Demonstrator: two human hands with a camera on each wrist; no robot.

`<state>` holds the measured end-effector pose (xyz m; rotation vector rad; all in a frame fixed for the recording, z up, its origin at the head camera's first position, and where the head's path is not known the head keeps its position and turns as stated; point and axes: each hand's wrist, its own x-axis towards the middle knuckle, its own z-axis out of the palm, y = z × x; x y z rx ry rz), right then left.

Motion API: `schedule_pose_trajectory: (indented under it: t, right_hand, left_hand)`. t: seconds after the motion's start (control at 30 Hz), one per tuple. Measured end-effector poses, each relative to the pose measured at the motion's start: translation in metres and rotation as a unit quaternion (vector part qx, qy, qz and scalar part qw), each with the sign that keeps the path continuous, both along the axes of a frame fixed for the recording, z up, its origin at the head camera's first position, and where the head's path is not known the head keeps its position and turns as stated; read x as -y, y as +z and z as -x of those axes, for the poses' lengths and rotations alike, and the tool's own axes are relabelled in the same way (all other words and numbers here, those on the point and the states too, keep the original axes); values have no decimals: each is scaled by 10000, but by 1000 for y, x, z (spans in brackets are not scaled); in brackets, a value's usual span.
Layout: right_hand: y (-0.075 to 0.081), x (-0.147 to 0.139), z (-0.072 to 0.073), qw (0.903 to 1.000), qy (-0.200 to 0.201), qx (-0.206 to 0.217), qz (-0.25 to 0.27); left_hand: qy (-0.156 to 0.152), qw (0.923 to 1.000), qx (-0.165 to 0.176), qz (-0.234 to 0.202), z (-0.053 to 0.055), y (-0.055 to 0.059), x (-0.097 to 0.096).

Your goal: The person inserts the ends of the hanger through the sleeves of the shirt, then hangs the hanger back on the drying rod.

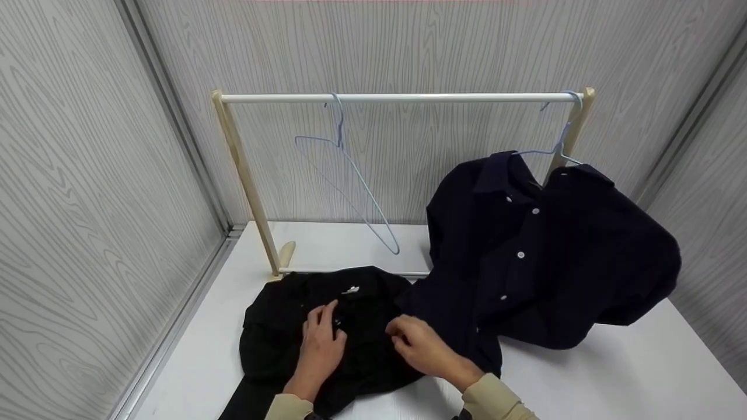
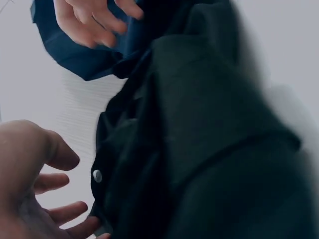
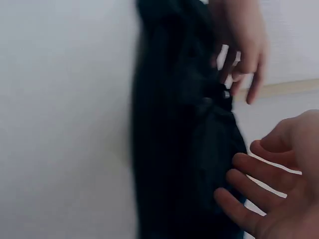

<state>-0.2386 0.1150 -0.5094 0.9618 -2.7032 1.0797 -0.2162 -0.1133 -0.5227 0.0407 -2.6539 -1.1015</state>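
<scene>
A black shirt point(image 1: 367, 350) lies on the white table, with a small white label point(image 1: 351, 290) at its collar. Over its middle is my left hand point(image 1: 321, 341), fingers loosely bent and apart. In the left wrist view that hand point(image 2: 30, 184) is spread beside the shirt's edge, near a white button point(image 2: 97, 176). My right hand point(image 1: 423, 347) hovers by the shirt's right side, where a navy shirt point(image 1: 519, 256) hangs close. The right wrist view shows my right hand's fingers point(image 3: 254, 174) relaxed against the dark cloth's outline, gripping nothing.
Behind the shirts stands a rack with wooden posts point(image 1: 245, 181) and a white rail point(image 1: 443, 98). One bare blue wire hanger point(image 1: 367, 189) hangs left of centre; another hanger point(image 1: 554, 150) carries the navy shirt at the right end. Wood-patterned walls point(image 1: 87, 175) enclose the table.
</scene>
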Motion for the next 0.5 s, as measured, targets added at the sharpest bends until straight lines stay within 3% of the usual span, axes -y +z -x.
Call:
schedule_pose_trajectory:
  t: [0.13,0.2,0.37,0.5]
  right_hand:
    - [-16,6,2,9956,-210,-297,-860]
    - [-21,6,4,9927,-340,-462,-1057]
    - [-29,7,11,9823,-702,-957,-1447]
    - [-34,5,15,9662,-1377,-957,-1956]
  left_hand:
    - [-133,9983,388,423,-4,-14,-1]
    - [-191,9965,396,710,-6,-20,-1]
    - [-237,9895,-80,1424,-6,-25,-3]
    - [-262,9856,-223,1658,-6,-28,-5]
